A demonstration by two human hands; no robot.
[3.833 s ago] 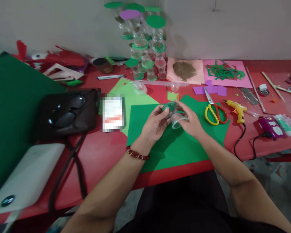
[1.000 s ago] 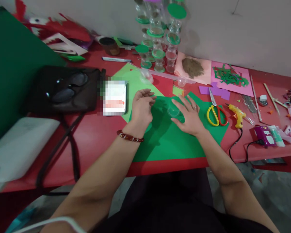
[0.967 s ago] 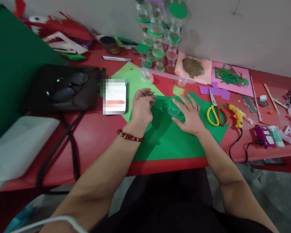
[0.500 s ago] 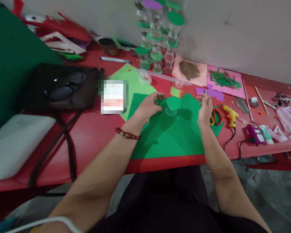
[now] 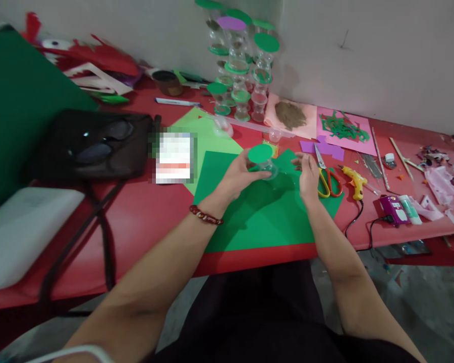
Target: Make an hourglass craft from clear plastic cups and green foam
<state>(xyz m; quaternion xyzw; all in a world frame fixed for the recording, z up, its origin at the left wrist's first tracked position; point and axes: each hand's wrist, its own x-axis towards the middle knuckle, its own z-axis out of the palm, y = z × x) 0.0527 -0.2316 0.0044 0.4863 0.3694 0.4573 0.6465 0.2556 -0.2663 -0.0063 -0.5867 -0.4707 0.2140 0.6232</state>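
A small clear cup piece with a round green top (image 5: 260, 153) is gripped by my left hand (image 5: 236, 177), thumb and fingers around its side. It tilts slightly above the green sheet (image 5: 265, 222). To its right, my right hand (image 5: 308, 179) is held over the sheet with the fingers loosely curved and apart, nothing visible in it. Beside my right hand lie scissors (image 5: 325, 176) with red and yellow handles.
Stacked clear cups with green and purple discs (image 5: 237, 65) stand at the back. Right are brown material (image 5: 290, 115), green shreds (image 5: 344, 127), a yellow glue gun (image 5: 355, 182) and a purple box (image 5: 394, 209). A black bag (image 5: 94, 146) lies left.
My left hand has closed on the green-topped cup piece, which was standing free, and tilted it. My right hand has shifted slightly left, uncovering the scissors. The camera view has moved a little.
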